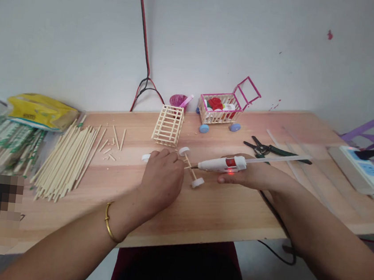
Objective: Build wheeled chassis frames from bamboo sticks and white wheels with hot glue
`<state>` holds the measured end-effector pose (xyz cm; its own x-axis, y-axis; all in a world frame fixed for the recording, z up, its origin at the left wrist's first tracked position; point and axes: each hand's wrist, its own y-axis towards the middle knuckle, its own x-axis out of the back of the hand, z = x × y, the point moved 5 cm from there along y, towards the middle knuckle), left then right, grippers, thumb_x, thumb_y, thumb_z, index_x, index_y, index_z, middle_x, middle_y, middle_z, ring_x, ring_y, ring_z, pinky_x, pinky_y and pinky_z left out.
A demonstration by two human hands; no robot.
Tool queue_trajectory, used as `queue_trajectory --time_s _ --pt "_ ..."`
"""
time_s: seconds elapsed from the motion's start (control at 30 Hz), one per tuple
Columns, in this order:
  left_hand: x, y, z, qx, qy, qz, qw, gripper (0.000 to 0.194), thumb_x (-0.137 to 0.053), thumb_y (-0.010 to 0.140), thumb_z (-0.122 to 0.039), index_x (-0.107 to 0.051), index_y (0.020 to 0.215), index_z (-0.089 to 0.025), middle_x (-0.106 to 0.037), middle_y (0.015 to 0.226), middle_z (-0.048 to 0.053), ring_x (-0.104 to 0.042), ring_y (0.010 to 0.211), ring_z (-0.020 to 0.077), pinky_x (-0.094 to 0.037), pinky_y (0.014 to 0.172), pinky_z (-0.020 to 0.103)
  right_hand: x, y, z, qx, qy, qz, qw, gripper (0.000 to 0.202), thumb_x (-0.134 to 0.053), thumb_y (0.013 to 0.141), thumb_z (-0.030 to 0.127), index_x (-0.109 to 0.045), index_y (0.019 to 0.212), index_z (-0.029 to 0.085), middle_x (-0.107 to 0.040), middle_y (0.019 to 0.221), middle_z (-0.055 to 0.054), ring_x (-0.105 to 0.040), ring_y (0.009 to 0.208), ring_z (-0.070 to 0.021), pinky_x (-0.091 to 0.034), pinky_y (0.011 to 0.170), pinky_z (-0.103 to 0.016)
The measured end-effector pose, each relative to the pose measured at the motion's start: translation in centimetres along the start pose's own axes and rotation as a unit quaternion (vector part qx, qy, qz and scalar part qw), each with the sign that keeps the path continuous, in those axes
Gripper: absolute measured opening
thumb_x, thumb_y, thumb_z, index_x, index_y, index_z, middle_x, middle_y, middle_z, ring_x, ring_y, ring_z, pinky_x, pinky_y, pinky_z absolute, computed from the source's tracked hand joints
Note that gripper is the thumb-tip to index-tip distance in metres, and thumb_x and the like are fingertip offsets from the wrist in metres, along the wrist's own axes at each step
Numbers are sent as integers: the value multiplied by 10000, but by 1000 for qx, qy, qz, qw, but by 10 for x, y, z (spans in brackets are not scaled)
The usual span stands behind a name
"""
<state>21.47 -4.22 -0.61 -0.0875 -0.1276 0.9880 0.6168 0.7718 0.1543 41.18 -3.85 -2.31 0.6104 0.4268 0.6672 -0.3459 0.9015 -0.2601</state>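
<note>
Near the middle of the frame, the left hand [163, 173] is curled closed over the chassis [192, 172], knuckles up, fingertips out of sight. One axle shows to its right, its long axis slanting from upper left to lower right, with a white wheel [197, 182] at its lower end and another at its upper end. A third white wheel peeks out left of the knuckles.

The right hand [253, 176], right of centre, is wrapped around the gun [216, 163], thumb along its underside. The gun lies almost level across the frame: its nozzle points left and slightly down, the tip at the axle, though I cannot tell whether they touch. From its rear a pale glue stick [278, 159] runs right, tilting a little upward. A red light glows on the gun's lower side. The hands are apart, the axle and nozzle between them.

Just above the left hand stands a slatted crate [168, 125]; at upper centre, the cart [220, 110], pink-rimmed, carries coloured pieces, its handle rising to the upper right. Pliers [266, 149] lie above the right hand, and a fan of sticks [66, 163] covers the table [122, 186] at left
</note>
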Motion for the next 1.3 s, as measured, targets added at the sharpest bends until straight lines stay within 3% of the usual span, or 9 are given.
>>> queue_trajectory --time_s 0.13,0.73,1.3 --pt "0 0 1 7 4 2 1000 182 -488 849 -176 -638 747 -158 -637 828 93 -542 868 296 -386 702 424 -4 2 -6 -6 22 36 999 382 -702 697 524 -708 958 245 -716 915 -25 -656 826 -235 -513 651 -299" --pt "-3 3 -3 -6 -11 0 1000 172 -501 847 -181 -651 765 -163 -636 835 90 -534 876 297 -385 708 429 -2 3 -9 8 3 21 1000 394 -699 704 526 -706 985 250 -720 986 -28 -663 859 -228 -516 688 -292" --pt "-7 5 -3 -5 -8 7 1000 183 -497 860 -203 -653 775 -158 -641 848 91 -531 883 298 -379 716 430 -3 0 -4 3 73 24 997 343 -710 688 484 -679 927 240 -700 910 -11 -641 883 -230 -509 721 -310"
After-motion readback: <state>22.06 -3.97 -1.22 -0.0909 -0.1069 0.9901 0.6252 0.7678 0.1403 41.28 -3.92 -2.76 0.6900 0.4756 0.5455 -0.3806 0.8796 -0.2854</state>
